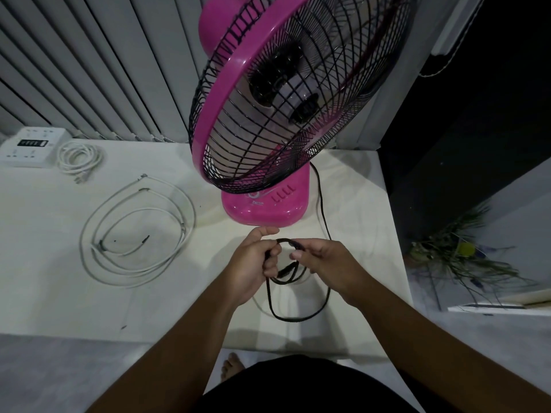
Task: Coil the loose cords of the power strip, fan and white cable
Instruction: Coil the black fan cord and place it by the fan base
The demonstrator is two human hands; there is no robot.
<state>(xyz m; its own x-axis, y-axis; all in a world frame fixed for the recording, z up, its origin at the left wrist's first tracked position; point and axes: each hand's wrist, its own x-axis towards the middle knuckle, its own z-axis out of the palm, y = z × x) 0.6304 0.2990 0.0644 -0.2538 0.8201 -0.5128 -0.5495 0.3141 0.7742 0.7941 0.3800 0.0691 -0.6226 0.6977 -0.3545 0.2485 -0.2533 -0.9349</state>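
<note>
Both hands work the fan's black cord (299,311) just in front of the pink fan (262,114) on the white table (59,293): the left hand (253,268) has its fingers curled around gathered loops, the right hand (323,263) pinches the cord's top bend. The white cable (134,231) lies loosely looped to the left; the power strip (29,147) sits at the far left with its white cord (79,159) bundled beside it

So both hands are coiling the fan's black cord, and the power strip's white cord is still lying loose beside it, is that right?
Not quite. In the head view the power strip's white cord already sits in a tight coil beside it. The rest holds: the left hand and right hand are looping the fan's black cord.
</note>
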